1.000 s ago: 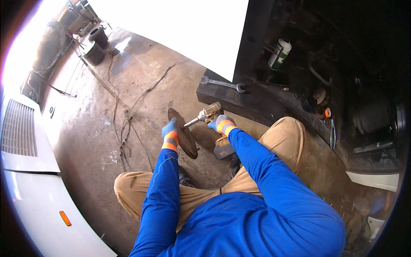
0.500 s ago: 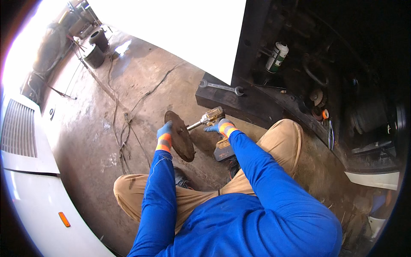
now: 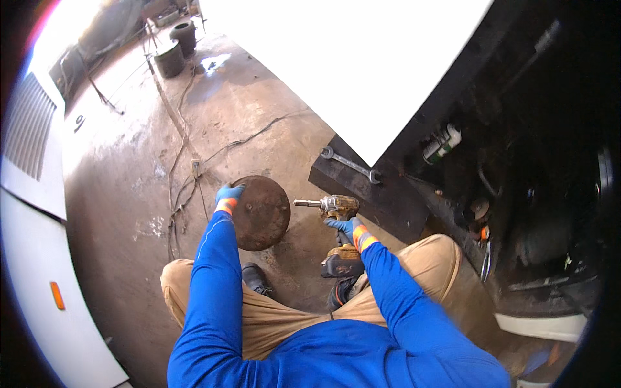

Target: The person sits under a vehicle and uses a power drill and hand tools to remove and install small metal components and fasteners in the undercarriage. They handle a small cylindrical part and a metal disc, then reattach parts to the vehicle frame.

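Note:
My left hand [image 3: 229,194], in a blue glove, grips the left rim of a brown, rusty round plate [image 3: 260,215]. The plate's broad face is turned up toward me. A yellow and black cordless impact driver [image 3: 341,207] is in my right hand [image 3: 346,226], gripped by its handle, with a blue glove on that hand too. Its long metal socket [image 3: 307,203] points left toward the plate and stands apart from it. The battery [image 3: 341,265] hangs below the handle, near my right shoe.
A combination wrench [image 3: 350,165] lies on a dark beam [image 3: 372,194] ahead right. Beyond it a spray can [image 3: 442,144] rests in the dark recess. Cables [image 3: 187,187] trail over the floor at left. A white panel [image 3: 362,58] juts in from the front; a white vehicle body [image 3: 45,271] stands left.
The plate has turned from nearly edge-on to face me, and the impact driver's socket has come away from it. My view has shifted slightly.

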Motion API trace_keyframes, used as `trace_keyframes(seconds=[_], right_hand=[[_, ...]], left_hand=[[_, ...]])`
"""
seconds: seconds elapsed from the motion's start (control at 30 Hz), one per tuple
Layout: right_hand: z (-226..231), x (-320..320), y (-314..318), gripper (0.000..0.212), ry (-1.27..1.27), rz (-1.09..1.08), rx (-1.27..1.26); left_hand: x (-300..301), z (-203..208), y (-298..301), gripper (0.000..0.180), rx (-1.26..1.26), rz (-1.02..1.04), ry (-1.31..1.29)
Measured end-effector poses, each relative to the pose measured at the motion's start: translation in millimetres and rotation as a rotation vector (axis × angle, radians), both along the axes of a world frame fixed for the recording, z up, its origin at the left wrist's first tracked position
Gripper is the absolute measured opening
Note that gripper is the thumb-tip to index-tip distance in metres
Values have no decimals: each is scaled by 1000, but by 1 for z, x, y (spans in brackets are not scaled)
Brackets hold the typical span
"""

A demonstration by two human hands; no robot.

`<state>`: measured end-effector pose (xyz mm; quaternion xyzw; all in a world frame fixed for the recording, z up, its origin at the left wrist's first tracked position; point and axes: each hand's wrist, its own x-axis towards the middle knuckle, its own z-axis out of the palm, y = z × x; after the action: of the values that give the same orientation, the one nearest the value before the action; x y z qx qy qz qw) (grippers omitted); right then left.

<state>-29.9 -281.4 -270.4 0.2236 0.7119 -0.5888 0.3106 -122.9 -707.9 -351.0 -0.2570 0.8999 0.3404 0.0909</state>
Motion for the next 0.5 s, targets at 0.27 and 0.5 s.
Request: trace_keyframes(seconds=[0.27,0.5], right_hand=[[96,-10,-5,70,443,159,892],[210,4,-3,78,436,510,1212]], left_hand=[[-24,50,113,45,731,-74,-54],[54,100,212,34,1399,-659,-3]])
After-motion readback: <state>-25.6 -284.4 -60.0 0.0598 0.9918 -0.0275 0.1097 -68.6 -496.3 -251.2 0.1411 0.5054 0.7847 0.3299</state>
